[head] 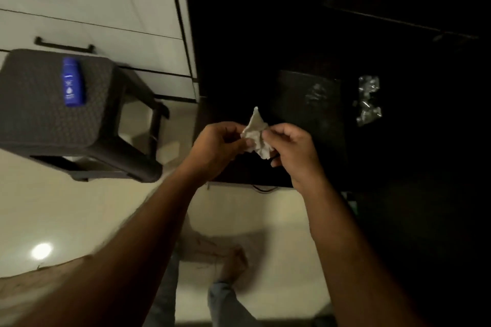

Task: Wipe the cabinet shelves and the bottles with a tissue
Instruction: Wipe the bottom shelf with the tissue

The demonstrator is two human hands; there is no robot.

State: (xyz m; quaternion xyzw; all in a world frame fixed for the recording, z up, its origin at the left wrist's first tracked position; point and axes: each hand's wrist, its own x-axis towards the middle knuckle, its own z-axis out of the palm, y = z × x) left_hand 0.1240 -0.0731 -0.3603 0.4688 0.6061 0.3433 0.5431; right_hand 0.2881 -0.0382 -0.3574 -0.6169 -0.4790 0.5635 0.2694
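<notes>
Both hands meet mid-frame, left hand and right hand each pinching the crumpled tissue between them, held up before the dark cabinet; far left, a blue bottle lies flat on the dark stool, near its far edge; pale floor spreads open nearer the person.

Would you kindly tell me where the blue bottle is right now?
In the head view, the blue bottle lies on its side atop the dark stool at left, in front of the white drawers.
</notes>
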